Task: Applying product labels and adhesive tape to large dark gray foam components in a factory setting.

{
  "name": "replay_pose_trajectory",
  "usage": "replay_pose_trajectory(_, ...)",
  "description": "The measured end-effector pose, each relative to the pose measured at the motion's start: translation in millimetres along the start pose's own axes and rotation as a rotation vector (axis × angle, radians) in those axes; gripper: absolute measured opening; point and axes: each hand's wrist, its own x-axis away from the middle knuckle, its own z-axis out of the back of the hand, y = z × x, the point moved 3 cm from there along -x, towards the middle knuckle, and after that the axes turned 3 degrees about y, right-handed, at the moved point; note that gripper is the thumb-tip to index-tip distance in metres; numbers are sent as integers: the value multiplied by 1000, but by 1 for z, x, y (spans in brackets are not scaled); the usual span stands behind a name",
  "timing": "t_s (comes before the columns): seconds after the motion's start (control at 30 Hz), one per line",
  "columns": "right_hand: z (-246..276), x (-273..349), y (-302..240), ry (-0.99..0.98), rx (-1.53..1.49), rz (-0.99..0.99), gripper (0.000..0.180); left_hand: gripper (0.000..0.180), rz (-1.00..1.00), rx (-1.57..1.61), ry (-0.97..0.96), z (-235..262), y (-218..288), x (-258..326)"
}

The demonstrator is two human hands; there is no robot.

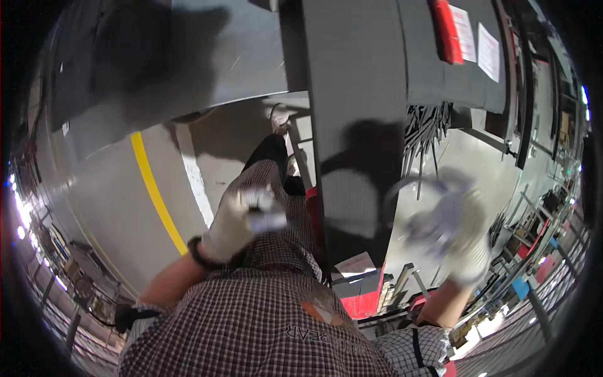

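Note:
My left hand, in a pale work glove with greyish fingers, is held in front of my checked apron. Its fingers are curled inward, and whatever they may hold is hidden. On the other side of the dark grey work surface, my gloved right hand is smeared by motion. A blurred, thin curved loop shows beside its fingers; its kind cannot be made out. Just beyond that hand, a bundle of thin black strips hangs from the edge of the surface.
A red object and white printed sheets lie on the surface at the far right. Another white paper is near its close end, above a red part. Yellow floor tape runs along at left. Racks with assorted items stand at right.

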Motion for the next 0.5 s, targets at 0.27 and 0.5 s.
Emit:
replay_pose_trajectory(0.27, -24, -36, 150, 42, -63, -102, 26, 15, 795, 597, 6, -71, -122, -155)
replay_pose_trajectory(0.5, -141, 0, -15, 220, 624, -43, 106, 25, 118, -640, -203, -133, -203, -152)
